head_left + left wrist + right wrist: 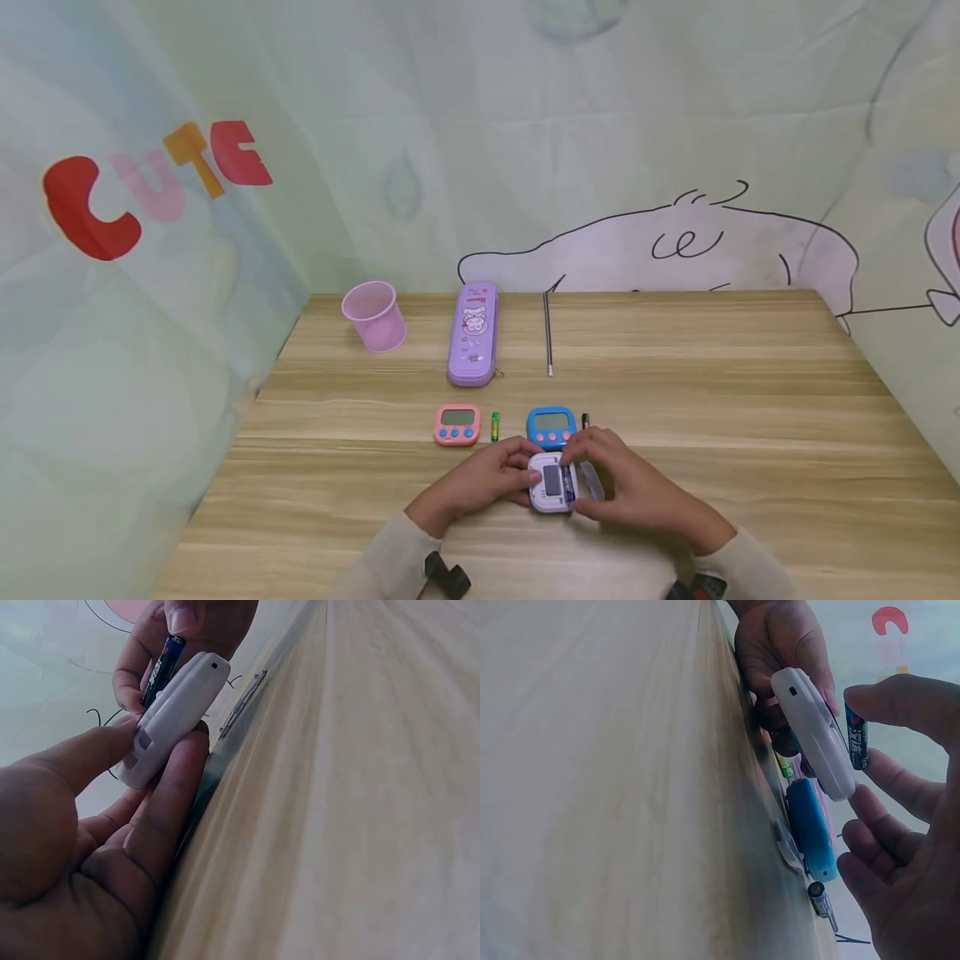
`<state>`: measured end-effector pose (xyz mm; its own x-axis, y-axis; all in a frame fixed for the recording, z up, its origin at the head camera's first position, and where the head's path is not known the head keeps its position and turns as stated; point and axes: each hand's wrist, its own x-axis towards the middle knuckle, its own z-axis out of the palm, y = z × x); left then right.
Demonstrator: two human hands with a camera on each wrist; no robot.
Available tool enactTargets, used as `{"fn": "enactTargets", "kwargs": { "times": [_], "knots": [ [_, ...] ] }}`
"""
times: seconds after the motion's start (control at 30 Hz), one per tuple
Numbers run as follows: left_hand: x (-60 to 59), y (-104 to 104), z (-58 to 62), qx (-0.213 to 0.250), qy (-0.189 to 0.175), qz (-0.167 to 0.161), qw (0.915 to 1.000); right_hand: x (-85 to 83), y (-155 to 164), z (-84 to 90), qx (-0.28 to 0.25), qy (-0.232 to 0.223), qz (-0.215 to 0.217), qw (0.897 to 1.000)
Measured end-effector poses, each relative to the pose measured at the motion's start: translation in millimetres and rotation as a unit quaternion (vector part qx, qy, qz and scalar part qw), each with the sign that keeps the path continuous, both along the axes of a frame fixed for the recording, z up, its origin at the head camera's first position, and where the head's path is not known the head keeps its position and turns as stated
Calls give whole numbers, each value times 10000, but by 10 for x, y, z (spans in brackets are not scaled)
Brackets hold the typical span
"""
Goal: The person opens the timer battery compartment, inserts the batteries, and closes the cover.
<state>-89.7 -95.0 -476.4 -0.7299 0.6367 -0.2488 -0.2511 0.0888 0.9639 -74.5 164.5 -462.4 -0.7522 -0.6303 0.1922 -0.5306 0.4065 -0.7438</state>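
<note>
Pale wooden table under cartoon-printed walls, left hand fingers gripping white timer, right hand fingers pinching battery.

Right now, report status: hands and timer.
Left hand holds white timer. Right hand pinches battery at its back. Blue timer close behind.

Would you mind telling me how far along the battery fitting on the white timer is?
Done: the cover is off, beside the timer. In hand: the left hand grips the white timer while the right hand presses a blue battery against it. Left: seating it and refitting the cover. The pink timer and blue timer lie untouched.
</note>
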Motion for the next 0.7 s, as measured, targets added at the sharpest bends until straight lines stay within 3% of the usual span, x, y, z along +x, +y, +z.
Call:
{"fn": "enactTargets", "kwargs": {
  "times": [0.27,0.7],
  "knots": [
    [-3,2,-10,0,32,-15,10000,12,-9,15,-165,140,88,9997],
    [-16,-8,-32,129,8,-63,9999,4,-14,17,-86,5,67,9999]
  ]
}}
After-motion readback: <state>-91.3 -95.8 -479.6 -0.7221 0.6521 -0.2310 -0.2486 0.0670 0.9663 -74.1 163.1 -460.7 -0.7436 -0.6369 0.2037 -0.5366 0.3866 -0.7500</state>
